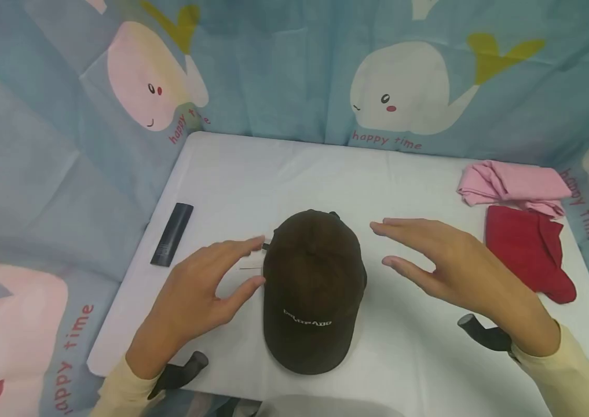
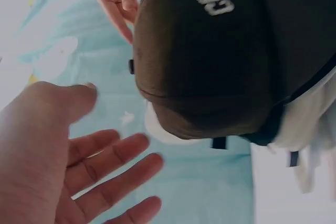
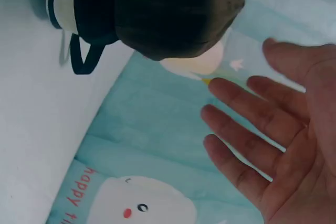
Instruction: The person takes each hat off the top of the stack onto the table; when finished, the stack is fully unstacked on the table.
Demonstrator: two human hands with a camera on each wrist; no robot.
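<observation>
A dark brown baseball cap [image 1: 312,272] with white lettering sits upright near the middle of the white table, its brim towards me. In the left wrist view the cap [image 2: 210,66] shows its crown from the side, with something pale under its edge. My left hand [image 1: 197,289] is held at the cap's left side, fingers and thumb extended and spread apart. To the right of the cap, my right hand [image 1: 445,266] hovers with its fingers straight and a gap between. The right wrist view shows this hand [image 3: 278,135] holding nothing, below a dark strap loop [image 3: 85,56].
On the right of the table [image 1: 403,359] lie a folded pink cloth [image 1: 518,184] and a folded red cloth [image 1: 526,249]. A flat black object [image 1: 172,234] lies at the left edge. A blue curtain [image 1: 284,69] with whale prints hangs behind and around the table.
</observation>
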